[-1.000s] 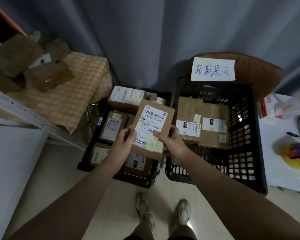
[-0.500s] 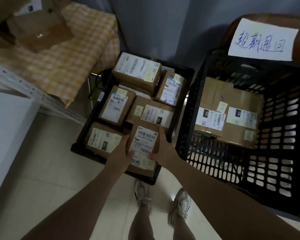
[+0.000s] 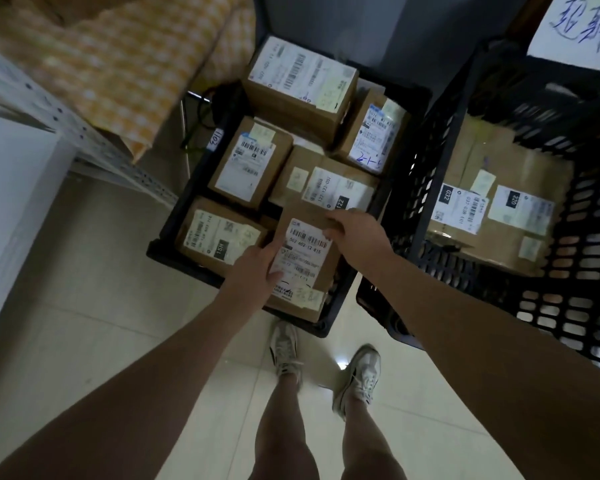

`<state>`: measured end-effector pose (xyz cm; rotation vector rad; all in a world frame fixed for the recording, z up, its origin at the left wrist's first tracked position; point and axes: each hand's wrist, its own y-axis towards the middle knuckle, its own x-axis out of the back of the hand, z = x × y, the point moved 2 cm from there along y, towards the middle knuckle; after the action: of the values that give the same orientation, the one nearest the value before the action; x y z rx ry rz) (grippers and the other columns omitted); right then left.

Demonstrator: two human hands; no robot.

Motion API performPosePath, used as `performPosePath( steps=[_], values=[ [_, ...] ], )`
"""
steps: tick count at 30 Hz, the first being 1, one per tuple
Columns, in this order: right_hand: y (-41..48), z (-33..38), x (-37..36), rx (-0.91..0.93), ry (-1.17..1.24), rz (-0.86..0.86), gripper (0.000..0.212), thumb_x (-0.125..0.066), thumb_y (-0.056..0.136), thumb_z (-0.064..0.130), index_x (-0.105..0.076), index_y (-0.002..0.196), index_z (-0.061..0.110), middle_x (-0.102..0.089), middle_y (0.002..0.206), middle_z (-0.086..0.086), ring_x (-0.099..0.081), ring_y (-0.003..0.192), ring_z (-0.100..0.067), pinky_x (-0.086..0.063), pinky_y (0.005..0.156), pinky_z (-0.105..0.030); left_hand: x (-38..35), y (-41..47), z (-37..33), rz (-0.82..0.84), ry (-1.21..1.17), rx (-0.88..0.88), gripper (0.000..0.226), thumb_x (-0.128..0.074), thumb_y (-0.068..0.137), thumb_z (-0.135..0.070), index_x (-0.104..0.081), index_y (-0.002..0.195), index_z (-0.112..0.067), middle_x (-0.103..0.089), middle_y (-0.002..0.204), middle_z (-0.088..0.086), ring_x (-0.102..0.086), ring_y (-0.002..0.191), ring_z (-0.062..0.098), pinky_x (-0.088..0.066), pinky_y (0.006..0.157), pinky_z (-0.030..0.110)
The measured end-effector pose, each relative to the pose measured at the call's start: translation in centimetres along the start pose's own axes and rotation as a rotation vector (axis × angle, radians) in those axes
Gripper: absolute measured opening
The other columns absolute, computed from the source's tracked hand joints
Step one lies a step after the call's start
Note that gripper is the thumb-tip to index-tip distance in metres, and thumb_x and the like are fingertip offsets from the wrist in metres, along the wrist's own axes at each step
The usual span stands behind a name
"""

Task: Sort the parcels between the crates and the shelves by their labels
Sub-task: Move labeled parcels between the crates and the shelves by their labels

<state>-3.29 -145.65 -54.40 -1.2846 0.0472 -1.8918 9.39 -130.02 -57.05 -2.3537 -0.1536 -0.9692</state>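
We reach both arms fwd & down. Our L hand (image 3: 257, 271) grips the parcel (image 3: 307, 245) at its left edge, thumb on the label. R hand (image 3: 355, 230) curls over its far right corner. Parcel's in the low crate (image 3: 170, 220), near right corner.

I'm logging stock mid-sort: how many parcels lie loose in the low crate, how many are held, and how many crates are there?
Loose parcels showing in the low crate: 5
Held parcel, in left hand and right hand: 1
Black crates: 2
Total: 8
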Motion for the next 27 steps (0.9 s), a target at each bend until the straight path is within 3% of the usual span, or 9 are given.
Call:
performPosePath(
  steps=[3, 6, 8, 17, 27],
  values=[
    [1.0, -0.4, -0.4, -0.073, -0.033, 0.059, 0.037, -0.055, 0.096, 0.029, -0.056, 0.131, 0.018, -0.06, 0.126, -0.008, -0.058, 0.11, -0.027, -0.047, 0.095, -0.037, -0.8, 0.8, 0.7, 0.02, 0.198, -0.044, 0.071, -0.055, 0.093, -0.03, -0.014, 0.151, -0.03, -0.04, 0.123, 0.012, -0.045, 0.109, 0.027, -0.04, 0.095, 0.035],
    [1.8, -0.6, -1.1, -0.029, -0.29, 0.032, 0.033, -0.05, 0.097, 0.036, -0.055, 0.127, 0.024, -0.061, 0.124, -0.003, -0.053, 0.116, -0.026, -0.03, 0.102, -0.04, -0.9, 1.3, 1.2, -0.094, 0.518, -0.081, 0.072, -0.058, 0.088, -0.046, -0.021, 0.148, -0.035, -0.038, 0.13, 0.009, -0.041, 0.113, 0.027, -0.037, 0.093, 0.039],
    [2.1, -0.4, -1.4, -0.009, -0.34, 0.031, 0.03, -0.047, 0.098, 0.035, -0.054, 0.125, 0.023, -0.061, 0.122, -0.004, -0.052, 0.115, -0.027, -0.029, 0.101, -0.041, -0.7, 1.2, 1.3, -0.163, 0.604, -0.102, 0.073, -0.06, 0.083, -0.052, -0.026, 0.145, -0.037, -0.039, 0.132, 0.009, -0.04, 0.115, 0.029, -0.036, 0.095, 0.043],
    [-0.6, 0.4, -0.8, 0.06, -0.429, 0.035, 0.048, -0.042, 0.1, 0.036, -0.031, 0.143, 0.02, -0.046, 0.137, -0.011, -0.044, 0.124, -0.032, -0.036, 0.102, -0.046, 1.1, -0.2, -0.7, -0.139, 0.666, -0.157, 0.06, -0.046, 0.093, -0.047, -0.024, 0.145, -0.027, -0.036, 0.14, 0.007, -0.033, 0.127, 0.027, -0.029, 0.104, 0.043],
    [-8.2, 6.3, 6.2, 0.329, -0.554, -0.1, 0.044, -0.045, 0.098, 0.025, -0.04, 0.141, 0.016, -0.043, 0.141, -0.01, -0.039, 0.129, -0.031, -0.036, 0.102, -0.043, 9.1, -8.6, -6.5, -0.397, 0.714, -0.116, 0.044, -0.048, 0.094, -0.037, -0.044, 0.135, -0.021, -0.048, 0.132, 0.007, -0.043, 0.122, 0.027, -0.038, 0.096, 0.039]
  ],
)
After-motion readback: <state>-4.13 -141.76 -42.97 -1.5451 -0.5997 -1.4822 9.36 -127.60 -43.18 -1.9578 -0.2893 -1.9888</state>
